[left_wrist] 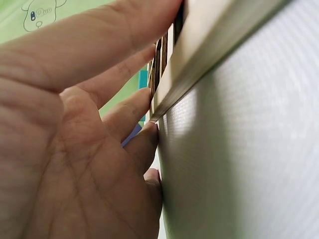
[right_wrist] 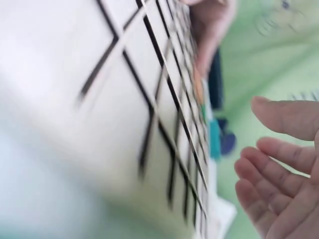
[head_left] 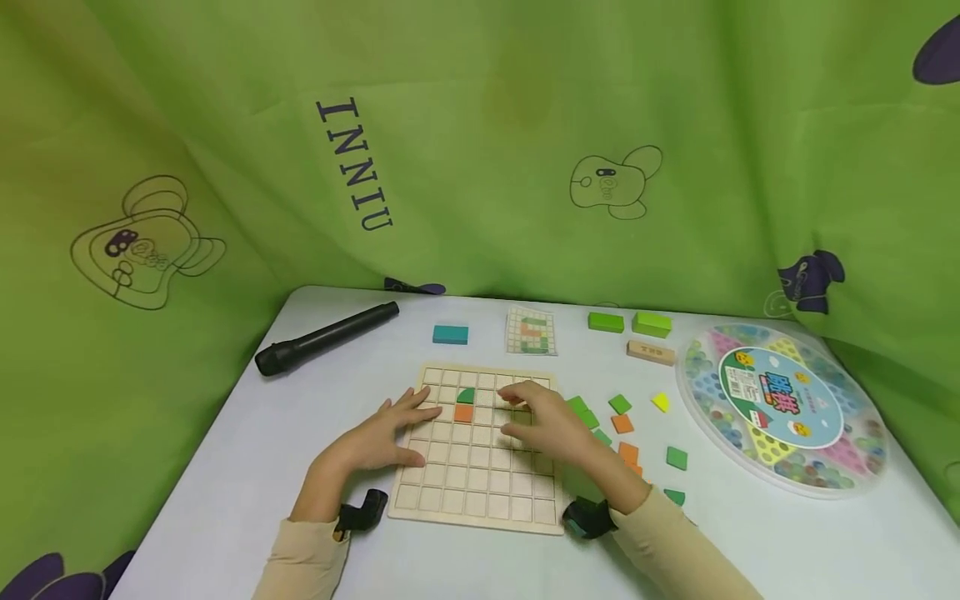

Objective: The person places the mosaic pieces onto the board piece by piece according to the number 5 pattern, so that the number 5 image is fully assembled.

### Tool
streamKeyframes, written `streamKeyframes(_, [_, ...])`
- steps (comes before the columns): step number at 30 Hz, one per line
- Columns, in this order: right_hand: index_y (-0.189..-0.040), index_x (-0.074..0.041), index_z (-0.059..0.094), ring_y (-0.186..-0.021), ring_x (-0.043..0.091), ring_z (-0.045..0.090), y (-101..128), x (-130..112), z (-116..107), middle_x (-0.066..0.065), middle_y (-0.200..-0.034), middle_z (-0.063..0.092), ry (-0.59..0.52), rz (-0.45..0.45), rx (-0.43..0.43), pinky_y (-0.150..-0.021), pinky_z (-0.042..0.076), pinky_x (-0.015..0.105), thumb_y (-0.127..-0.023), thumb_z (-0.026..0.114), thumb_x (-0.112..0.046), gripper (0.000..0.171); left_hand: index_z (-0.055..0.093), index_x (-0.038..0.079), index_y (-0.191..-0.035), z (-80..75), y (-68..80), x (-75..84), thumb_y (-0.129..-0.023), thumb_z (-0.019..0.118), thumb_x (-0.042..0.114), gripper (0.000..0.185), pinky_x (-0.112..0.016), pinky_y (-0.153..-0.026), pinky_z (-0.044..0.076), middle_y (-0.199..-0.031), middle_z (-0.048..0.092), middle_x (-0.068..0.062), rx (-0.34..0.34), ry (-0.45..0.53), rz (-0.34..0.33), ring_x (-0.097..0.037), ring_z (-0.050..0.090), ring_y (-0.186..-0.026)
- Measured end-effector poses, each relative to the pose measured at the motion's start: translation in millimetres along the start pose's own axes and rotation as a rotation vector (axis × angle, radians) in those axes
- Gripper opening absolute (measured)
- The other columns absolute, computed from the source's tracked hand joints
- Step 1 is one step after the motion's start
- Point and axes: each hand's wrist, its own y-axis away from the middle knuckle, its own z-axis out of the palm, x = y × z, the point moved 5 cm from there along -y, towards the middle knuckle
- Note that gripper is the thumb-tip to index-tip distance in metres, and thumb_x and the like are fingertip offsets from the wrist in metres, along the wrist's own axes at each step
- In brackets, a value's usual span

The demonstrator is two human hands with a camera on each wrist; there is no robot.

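Observation:
A wooden grid board (head_left: 476, 504) lies on the white table, with a green quarter-round tile (head_left: 467, 396) and an orange square tile (head_left: 463, 412) set in neighbouring cells near its upper left. My left hand (head_left: 378, 437) rests on the board's left edge with fingers spread; in the left wrist view its thumb and fingertips touch the rim. Over the board's right half hovers my right hand (head_left: 551, 421), apart from the surface. Its fingers are loosely bent, and the right wrist view shows nothing between thumb and fingers.
Green and orange tiles (head_left: 622, 423) and a yellow tile (head_left: 661, 402) lie right of the board. Behind it are a pattern card (head_left: 531, 331), a teal block (head_left: 450, 335), green blocks (head_left: 651, 324) and a wooden block (head_left: 651, 352). A microphone (head_left: 326, 339) and round game box (head_left: 780, 400) flank them.

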Motion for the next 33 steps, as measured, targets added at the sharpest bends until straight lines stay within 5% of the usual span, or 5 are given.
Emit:
streamKeyframes(7, [-0.124,-0.008,0.059,-0.108,0.027,0.06,55.8,41.2,-55.0,0.006,-0.121,0.062,0.055,0.025,0.168,-0.09,0.052,0.046,-0.083,0.073,-0.015,0.044,0.046,0.016,-0.141,-0.5,0.3,0.5,-0.075,0.078,0.027,0.074,-0.064,-0.114,0.002,-0.159,0.016,-0.008,-0.006,-0.001,0.006,-0.036,0.002,-0.146])
streamKeyframes(13, [-0.122,-0.005,0.06,-0.11,0.037,0.058,89.7,93.6,-86.1,0.013,-0.12,0.063,0.075,0.188,0.223,-0.091,0.05,0.052,-0.086,0.069,-0.018,0.039,0.047,0.017,-0.141,-0.5,1.6,0.4,-0.075,0.077,0.029,0.073,-0.067,-0.112,0.002,-0.159,0.016,-0.008,-0.002,0.003,-0.011,-0.038,0.002,-0.146])
streamKeyframes(20, [-0.117,-0.012,0.064,-0.114,0.03,0.058,93.9,117.0,-89.4,0.008,-0.118,0.065,0.077,0.228,0.174,-0.094,0.047,0.049,-0.085,0.07,-0.029,0.037,0.047,0.019,-0.141,-0.3,1.9,1.2,-0.075,0.077,0.031,0.074,-0.067,-0.112,0.003,-0.159,0.016,-0.008,0.002,0.005,-0.011,-0.039,0.001,-0.146])
streamKeyframes(27, [-0.112,-0.012,0.067,-0.108,0.026,0.06,91.3,115.7,-85.9,0.003,-0.112,0.065,0.159,0.157,0.188,-0.089,0.051,0.041,-0.084,0.07,-0.009,0.028,0.046,0.019,-0.142,-1.1,4.1,0.0,-0.075,0.077,0.032,0.074,-0.067,-0.112,0.003,-0.159,0.016,-0.008,0.004,0.001,-0.015,-0.039,0.001,-0.146])
streamKeyframes(33, [-0.107,-0.01,0.068,-0.098,0.021,0.06,94.0,116.5,-87.4,0.002,-0.104,0.064,0.205,0.175,0.201,-0.084,0.052,0.038,-0.083,0.07,-0.009,0.024,0.046,0.017,-0.142,-0.3,-0.2,1.6,-0.076,0.076,0.032,0.074,-0.064,-0.114,0.002,-0.159,0.015,-0.009,-0.005,0.001,0.002,-0.038,0.002,-0.146])
